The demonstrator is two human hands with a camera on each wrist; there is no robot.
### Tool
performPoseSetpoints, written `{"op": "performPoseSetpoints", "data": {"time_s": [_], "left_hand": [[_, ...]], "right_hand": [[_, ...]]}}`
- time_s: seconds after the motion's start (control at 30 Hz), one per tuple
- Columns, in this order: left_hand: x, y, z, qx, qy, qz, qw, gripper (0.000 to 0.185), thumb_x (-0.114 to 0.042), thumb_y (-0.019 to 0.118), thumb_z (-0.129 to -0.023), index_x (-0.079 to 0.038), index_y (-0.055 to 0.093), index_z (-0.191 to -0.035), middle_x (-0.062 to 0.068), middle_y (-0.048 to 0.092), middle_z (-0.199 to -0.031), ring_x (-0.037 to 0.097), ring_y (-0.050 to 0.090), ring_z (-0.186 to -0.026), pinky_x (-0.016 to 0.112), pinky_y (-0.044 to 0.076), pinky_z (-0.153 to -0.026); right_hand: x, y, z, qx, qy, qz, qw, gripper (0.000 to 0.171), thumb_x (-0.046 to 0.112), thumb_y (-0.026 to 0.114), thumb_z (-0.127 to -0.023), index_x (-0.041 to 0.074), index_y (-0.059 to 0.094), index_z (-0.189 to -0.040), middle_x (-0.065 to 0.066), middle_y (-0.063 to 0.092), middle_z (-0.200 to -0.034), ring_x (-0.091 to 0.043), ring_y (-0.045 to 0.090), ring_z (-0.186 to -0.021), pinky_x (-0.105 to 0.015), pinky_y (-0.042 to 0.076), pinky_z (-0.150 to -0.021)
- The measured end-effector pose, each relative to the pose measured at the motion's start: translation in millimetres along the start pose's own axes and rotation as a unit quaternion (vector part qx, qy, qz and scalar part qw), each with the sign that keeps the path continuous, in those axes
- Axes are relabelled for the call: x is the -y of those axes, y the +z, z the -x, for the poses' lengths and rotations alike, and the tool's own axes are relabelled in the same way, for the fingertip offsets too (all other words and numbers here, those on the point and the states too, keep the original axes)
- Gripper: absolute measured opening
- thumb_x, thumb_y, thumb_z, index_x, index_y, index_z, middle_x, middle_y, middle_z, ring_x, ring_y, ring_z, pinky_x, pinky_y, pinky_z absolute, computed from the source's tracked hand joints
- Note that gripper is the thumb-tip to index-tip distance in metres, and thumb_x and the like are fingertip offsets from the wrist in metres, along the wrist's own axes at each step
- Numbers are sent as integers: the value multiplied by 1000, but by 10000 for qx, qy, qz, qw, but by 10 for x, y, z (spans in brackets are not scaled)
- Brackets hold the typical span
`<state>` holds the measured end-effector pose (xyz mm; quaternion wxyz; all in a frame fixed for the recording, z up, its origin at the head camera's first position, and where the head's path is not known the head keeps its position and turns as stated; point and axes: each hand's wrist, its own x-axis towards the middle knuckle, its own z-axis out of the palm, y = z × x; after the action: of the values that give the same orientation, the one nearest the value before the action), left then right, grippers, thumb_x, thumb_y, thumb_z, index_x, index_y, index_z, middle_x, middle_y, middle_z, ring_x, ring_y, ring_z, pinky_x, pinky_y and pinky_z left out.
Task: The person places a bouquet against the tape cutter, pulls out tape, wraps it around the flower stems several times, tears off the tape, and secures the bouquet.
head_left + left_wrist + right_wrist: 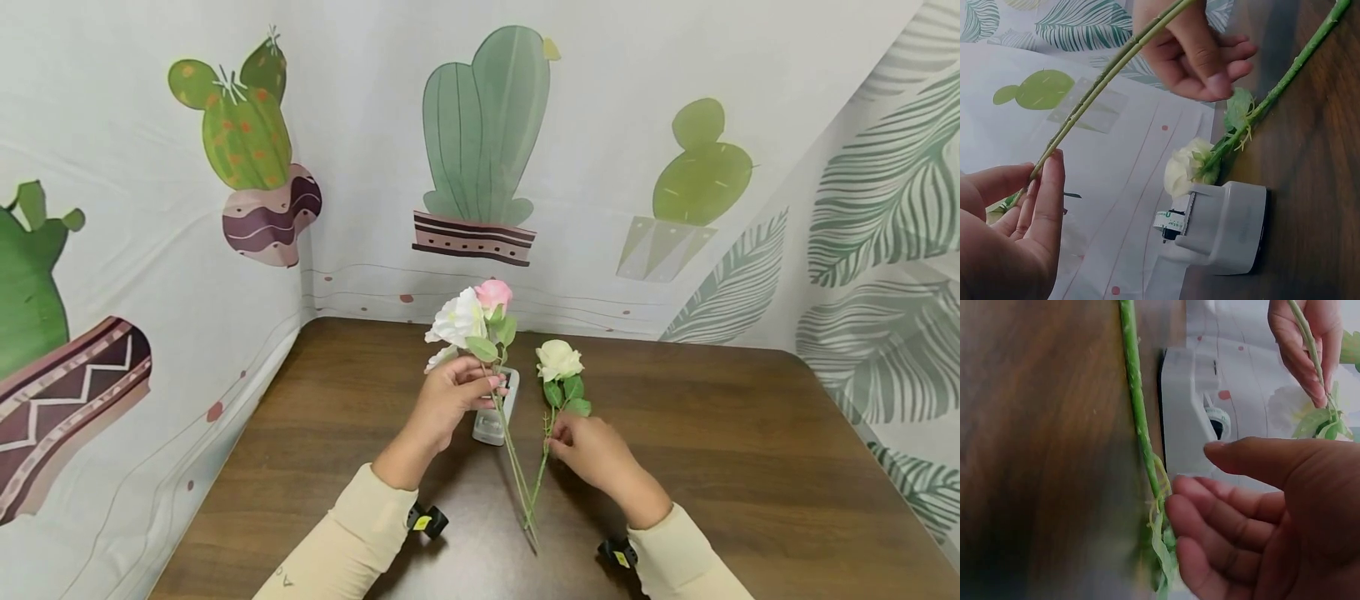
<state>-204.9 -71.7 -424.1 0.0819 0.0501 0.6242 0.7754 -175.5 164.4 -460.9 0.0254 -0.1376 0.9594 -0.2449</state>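
Observation:
My left hand (448,402) pinches two thin stems (1105,80) between thumb and fingers. A pink rose (493,294) and a large white flower (459,318) top these stems, which slant down toward the front. On the table to their right lies a cream rose (559,360) with green leaves and a green stem (1137,394). Beside that stem is my right hand (597,452), fingers loosely bent, thumb apart from them. In the right wrist view its fingertips (1179,506) come right up to the stem near the leaves, without wrapping round it.
Behind the left hand stands a grey tape dispenser (1235,228) with a small roll of tape (1170,221), partly covered in the head view. The brown wooden table (720,417) meets a cactus-print cloth (360,292) at its back edge.

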Motion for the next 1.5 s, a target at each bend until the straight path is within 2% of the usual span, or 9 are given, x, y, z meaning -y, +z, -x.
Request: {"op": "performPoseSetpoints", "data": {"time_s": [0.2,0.47,0.73,0.97,1.1,1.23,1.37,1.5], "left_hand": [[-4,-21,9,-48,-25,119,9999,32,3,66,-92,18,57,-118,16,74,-104,12,74,-82,25,61,-69],[2,-40,-4,-70,-44,131,9999,32,3,67,-91,17,58,-119,11,73,-99,12,73,-82,25,60,-70],[-9,-46,7,-149,-59,124,9998,29,4,66,-91,17,58,-116,-2,71,-89,14,73,-82,26,61,-70],[7,-36,-6,-100,-58,139,9998,28,4,67,-90,14,60,-115,1,72,-91,11,73,-80,26,61,-69],[14,-33,-9,-132,-56,143,9998,26,4,68,-90,13,61,-113,3,72,-93,12,73,-80,27,61,-69],[8,-30,-1,-142,-79,120,9998,27,4,68,-90,14,60,-114,3,71,-93,13,73,-81,28,61,-70],[-1,-29,9,-153,-78,113,9998,29,4,67,-90,15,59,-116,3,71,-93,14,73,-82,29,61,-71],[-1,-35,8,-185,-29,85,9998,27,3,67,-91,13,60,-115,6,71,-94,15,73,-82,29,61,-71]], "right_hand": [[28,105,19,328,231,99,9991,28,33,75,-90,19,59,-71,8,57,-63,-11,50,-57,-29,40,-55],[91,185,14,209,415,488,9977,38,38,74,-90,18,55,-64,5,51,-58,-14,47,-53,-31,35,-50],[87,172,32,201,420,695,9965,35,25,74,-89,17,50,-64,5,46,-58,-14,43,-53,-31,34,-51],[52,135,35,433,475,498,9967,50,17,69,-86,21,34,-50,11,20,-50,-11,21,-51,-27,19,-49],[7,105,26,601,483,287,9966,49,14,66,-83,21,30,-50,11,17,-51,-10,17,-51,-26,18,-50],[-51,69,15,799,598,109,9950,49,12,65,-85,20,31,-51,9,21,-49,-9,21,-46,-25,22,-50],[-83,46,14,927,691,-29,9933,49,12,64,-89,19,33,-51,7,30,-45,-9,38,-38,-24,31,-46],[-78,30,15,959,799,-245,9919,44,10,64,-91,18,39,-54,4,42,-46,-12,51,-38,-27,43,-44]]}}
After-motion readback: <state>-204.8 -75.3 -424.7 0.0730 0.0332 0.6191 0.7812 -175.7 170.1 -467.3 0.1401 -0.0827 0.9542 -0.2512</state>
